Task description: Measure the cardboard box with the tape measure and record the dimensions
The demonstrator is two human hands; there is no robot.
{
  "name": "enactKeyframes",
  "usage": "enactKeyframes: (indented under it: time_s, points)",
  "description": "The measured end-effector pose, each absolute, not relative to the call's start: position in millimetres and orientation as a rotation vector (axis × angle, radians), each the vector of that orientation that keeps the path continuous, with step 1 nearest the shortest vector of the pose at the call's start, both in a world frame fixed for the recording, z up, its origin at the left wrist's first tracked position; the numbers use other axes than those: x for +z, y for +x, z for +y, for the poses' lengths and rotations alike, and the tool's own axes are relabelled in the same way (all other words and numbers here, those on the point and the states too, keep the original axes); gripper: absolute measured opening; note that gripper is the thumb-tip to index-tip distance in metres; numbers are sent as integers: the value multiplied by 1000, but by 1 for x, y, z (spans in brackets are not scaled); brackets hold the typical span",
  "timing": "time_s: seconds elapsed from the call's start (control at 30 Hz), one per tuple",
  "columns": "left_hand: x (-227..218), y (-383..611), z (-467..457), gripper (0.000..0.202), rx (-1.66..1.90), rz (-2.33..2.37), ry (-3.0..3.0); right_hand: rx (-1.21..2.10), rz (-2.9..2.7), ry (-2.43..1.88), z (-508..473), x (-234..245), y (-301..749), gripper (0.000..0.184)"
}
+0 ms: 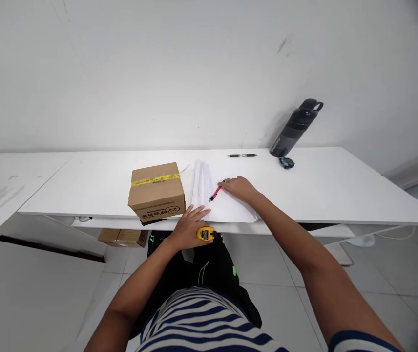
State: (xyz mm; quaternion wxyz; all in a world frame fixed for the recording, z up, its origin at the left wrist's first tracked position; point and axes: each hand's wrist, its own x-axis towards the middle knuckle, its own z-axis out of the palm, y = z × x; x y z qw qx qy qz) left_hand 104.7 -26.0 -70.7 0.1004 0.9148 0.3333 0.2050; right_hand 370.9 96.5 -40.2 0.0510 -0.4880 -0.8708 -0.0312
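My left hand (187, 230) is at the table's front edge with a yellow tape measure (205, 233) held at its thumb side. Its other fingers stretch over the lower left part of some white paper (231, 210). A red pen (215, 192) with a dark tip end is pinched in my right hand (240, 188), slanting down to the left over the sheets. Whether the pen touches the paper I cannot tell. Just left of the paper stands a closed cardboard box (156, 190) with yellow tape across its top.
Behind the paper lies a black pen (242, 155). A dark bottle (297, 127) stands at the back right, with a small dark blue object (286, 163) before it. The white table (322, 190) meets a wall. Below it, more cardboard boxes (123, 237) sit at the left.
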Motion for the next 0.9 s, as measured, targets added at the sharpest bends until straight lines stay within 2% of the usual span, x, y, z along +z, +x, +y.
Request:
enactKeyframes:
  time_s: [0.07, 0.17, 0.33, 0.43, 0.9]
  points:
    - [-82, 106, -23, 38, 588, 1012, 2706, -75, -2602, -1480, 94, -43, 367, 27]
    - [-91, 107, -23, 37, 600, 1056, 2707, 8, -2424, -1507, 81, -46, 355, 37]
    - [-94, 109, -25, 38, 591, 1087, 2718, 763, -1799, -1255, 50, -55, 326, 39]
    - [-96, 109, -24, 38, 584, 1089, 2734, 965, -1749, -1176, 41, -60, 317, 45]
    - [-104, 111, -23, 37, 628, 1102, 2719, 867, -1547, -1400, 43, -68, 313, 39]
